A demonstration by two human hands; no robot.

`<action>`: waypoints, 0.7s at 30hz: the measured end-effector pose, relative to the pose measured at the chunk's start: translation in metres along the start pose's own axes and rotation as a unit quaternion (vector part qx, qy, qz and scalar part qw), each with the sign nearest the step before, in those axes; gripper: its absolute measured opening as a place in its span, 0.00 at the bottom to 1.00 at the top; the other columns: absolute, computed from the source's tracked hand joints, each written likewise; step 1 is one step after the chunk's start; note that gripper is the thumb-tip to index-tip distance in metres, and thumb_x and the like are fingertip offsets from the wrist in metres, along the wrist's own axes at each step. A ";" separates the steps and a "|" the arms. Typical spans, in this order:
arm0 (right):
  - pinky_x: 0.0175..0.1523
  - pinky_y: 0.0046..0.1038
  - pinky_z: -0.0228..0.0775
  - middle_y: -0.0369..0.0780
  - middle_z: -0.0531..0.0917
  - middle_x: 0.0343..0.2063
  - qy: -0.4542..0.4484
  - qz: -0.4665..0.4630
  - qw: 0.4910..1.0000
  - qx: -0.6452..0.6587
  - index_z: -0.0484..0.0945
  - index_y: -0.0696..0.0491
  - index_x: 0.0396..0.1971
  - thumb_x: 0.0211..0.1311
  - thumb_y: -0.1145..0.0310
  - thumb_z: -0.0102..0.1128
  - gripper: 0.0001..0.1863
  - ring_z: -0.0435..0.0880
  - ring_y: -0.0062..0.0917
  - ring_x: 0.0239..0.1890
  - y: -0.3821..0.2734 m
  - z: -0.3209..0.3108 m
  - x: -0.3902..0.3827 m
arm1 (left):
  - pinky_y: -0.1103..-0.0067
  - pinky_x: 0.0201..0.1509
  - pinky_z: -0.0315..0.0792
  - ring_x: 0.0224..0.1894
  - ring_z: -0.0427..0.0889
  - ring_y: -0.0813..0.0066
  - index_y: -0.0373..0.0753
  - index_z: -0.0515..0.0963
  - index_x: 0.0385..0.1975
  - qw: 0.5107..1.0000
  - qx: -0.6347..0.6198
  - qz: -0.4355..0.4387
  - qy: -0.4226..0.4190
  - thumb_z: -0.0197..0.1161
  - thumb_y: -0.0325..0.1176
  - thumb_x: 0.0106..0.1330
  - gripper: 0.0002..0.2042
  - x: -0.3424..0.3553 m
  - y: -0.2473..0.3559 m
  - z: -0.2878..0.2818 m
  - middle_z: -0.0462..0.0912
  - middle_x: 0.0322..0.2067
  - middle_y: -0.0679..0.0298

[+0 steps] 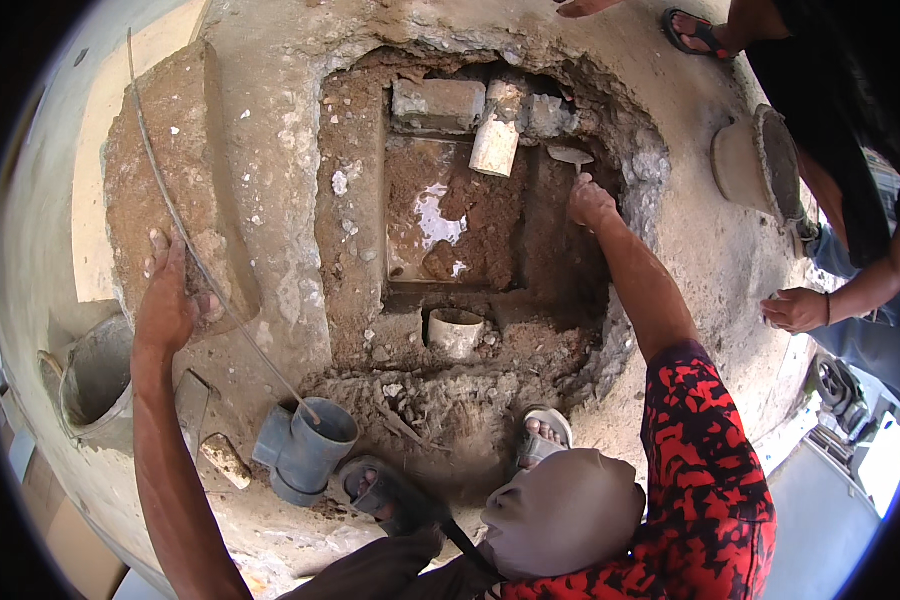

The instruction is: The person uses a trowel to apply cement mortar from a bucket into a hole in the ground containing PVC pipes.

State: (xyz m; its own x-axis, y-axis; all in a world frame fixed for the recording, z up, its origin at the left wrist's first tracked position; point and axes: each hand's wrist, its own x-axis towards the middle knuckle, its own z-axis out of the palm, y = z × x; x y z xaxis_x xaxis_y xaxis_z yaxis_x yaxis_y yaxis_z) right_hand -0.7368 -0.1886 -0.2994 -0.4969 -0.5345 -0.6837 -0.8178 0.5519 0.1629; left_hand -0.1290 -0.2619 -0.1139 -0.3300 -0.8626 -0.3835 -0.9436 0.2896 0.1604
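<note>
My right hand (592, 203) is closed round the handle of a small trowel (570, 155), its blade beside the wall of a square pit (378, 200). My left hand (173, 290) rests on a rough brown slab (160, 150), fingers apart, with nothing gripped. A thin rod (156, 160) crosses the slab by that hand and reaches a grey pipe tee (315, 455) standing near my feet. One pale pipe (495, 145) juts into the pit from the far side. Another open pipe end (456, 333) shows at the near side. Whitish wet patches (438, 218) lie on the pit floor.
A bucket (95, 375) stands at left beside a broken chunk (225, 460). At right is another bucket (755, 165), close to a co-worker's hand (798, 310). A sandalled foot (698, 35) stands at top right. The broken floor edge (645, 165) surrounds the pit.
</note>
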 end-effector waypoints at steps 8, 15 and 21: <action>0.50 0.35 0.73 0.52 0.74 0.51 -0.068 0.038 0.996 0.033 0.61 0.64 0.54 0.55 0.70 0.54 0.27 0.74 0.41 0.55 -0.005 0.012 0.003 | 0.68 0.69 0.47 0.68 0.46 0.47 0.33 0.50 0.65 1.000 0.002 -0.010 0.004 0.69 0.26 0.45 0.45 -0.010 -0.006 0.003 0.47 0.63 0.35; 0.46 0.39 0.73 0.55 0.78 0.39 0.137 -0.047 0.989 0.020 0.72 0.63 0.40 0.58 0.60 0.53 0.20 0.80 0.49 0.39 0.035 0.194 0.003 | 0.68 0.69 0.47 0.68 0.47 0.46 0.32 0.50 0.65 1.000 -0.025 -0.008 0.007 0.68 0.26 0.46 0.44 0.001 0.004 -0.001 0.47 0.63 0.35; 0.33 0.38 0.75 0.54 0.79 0.34 0.069 0.001 0.903 0.425 0.63 0.64 0.45 0.62 0.57 0.48 0.23 0.81 0.44 0.30 0.045 0.174 -0.007 | 0.69 0.69 0.47 0.69 0.45 0.47 0.33 0.51 0.65 0.999 -0.034 0.020 0.000 0.66 0.22 0.45 0.43 0.001 -0.011 0.006 0.45 0.64 0.37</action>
State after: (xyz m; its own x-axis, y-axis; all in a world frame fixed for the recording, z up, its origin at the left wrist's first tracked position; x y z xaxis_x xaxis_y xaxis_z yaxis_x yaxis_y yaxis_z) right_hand -0.7192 -0.0488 -0.4114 -0.5778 -0.5747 -0.5795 -0.3277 0.8136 -0.4802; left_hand -0.1193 -0.2630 -0.1212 -0.3679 -0.8504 -0.3761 -0.9254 0.2956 0.2370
